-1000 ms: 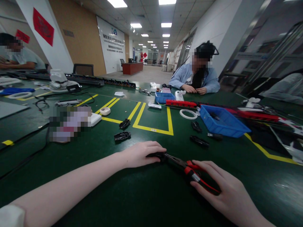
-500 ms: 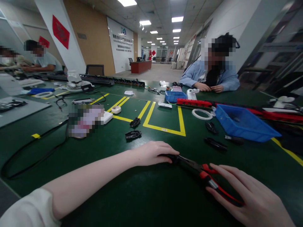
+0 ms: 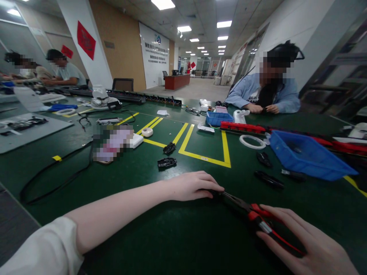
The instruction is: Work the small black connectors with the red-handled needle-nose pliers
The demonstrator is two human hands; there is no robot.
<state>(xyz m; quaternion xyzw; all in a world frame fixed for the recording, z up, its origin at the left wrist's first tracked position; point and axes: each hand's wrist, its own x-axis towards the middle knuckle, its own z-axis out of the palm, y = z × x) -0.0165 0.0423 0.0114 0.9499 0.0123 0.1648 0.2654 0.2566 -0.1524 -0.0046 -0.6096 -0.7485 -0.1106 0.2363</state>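
My right hand (image 3: 314, 238) is closed around the red-and-black handles of long-nose pliers (image 3: 258, 218). Their jaws point left and meet the fingertips of my left hand (image 3: 193, 186). A small black part (image 3: 217, 192) is pinched in my left fingers, low over the table; most of it is covered by the hand. Whether the jaws grip that part cannot be made out. Beyond my left hand lie two black plastic pieces, one nearer (image 3: 167, 163) and one farther (image 3: 169, 148). Past the pliers lie a long black piece (image 3: 268, 179) and a smaller black piece (image 3: 263, 159).
A blue bin (image 3: 309, 156) stands at the right, beside a white tape ring (image 3: 252, 142). Yellow tape lines (image 3: 205, 158) mark the green table (image 3: 160, 233). A phone (image 3: 114, 143) and black cable (image 3: 37, 194) lie left. Across the table sits a person in blue (image 3: 265, 95).
My view has swung slightly left, so the scene sits farther right. Both hands and the pliers keep nearly the same pose against each other.
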